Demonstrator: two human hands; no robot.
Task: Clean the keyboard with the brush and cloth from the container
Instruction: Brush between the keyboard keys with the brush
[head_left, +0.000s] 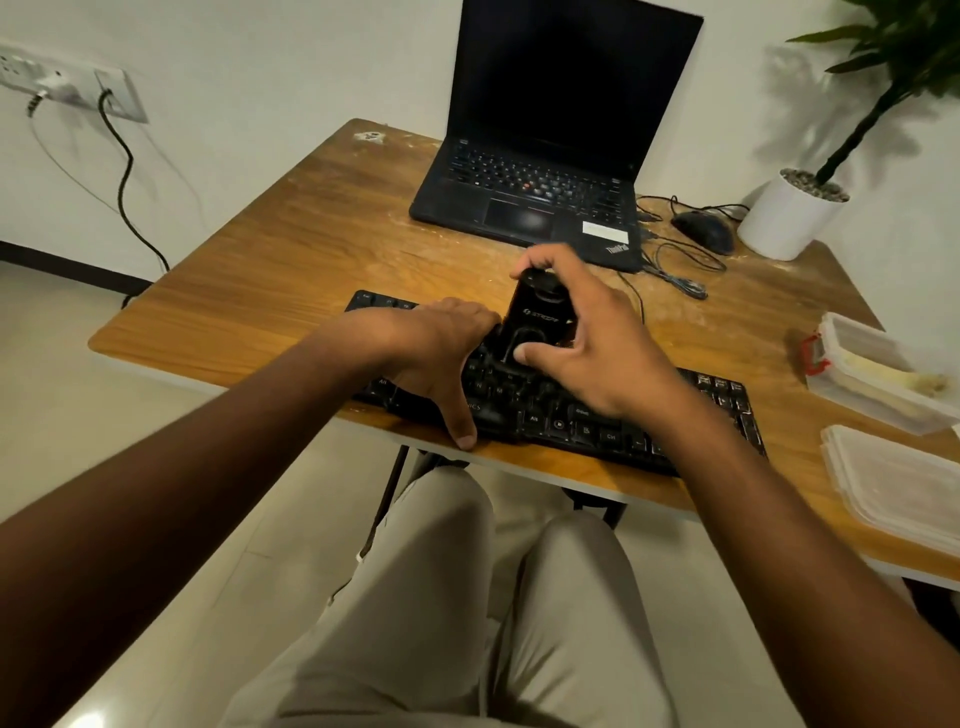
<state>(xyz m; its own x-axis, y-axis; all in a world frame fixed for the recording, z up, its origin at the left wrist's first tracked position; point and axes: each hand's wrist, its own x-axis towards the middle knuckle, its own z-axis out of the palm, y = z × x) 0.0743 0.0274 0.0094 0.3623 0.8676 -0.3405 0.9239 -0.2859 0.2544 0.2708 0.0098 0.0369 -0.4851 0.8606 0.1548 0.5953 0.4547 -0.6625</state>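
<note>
A black keyboard (717, 400) lies along the near edge of the wooden table (311, 249). My right hand (587, 338) grips a black brush (535, 312) with a glossy handle and holds it upright on the middle keys, thumb on its lower part. My left hand (441, 358) rests flat on the keyboard's left half, fingers spread, thumb at the front edge. A clear plastic container (878, 374) with a red clip stands at the right; something pale lies inside it, and I cannot tell whether it is the cloth.
A black laptop (535, 197) stands open at the back. A mouse (704, 228) with tangled cables lies to its right, next to a white plant pot (784, 218). A clear lid (898, 488) lies at the near right. My legs are under the table.
</note>
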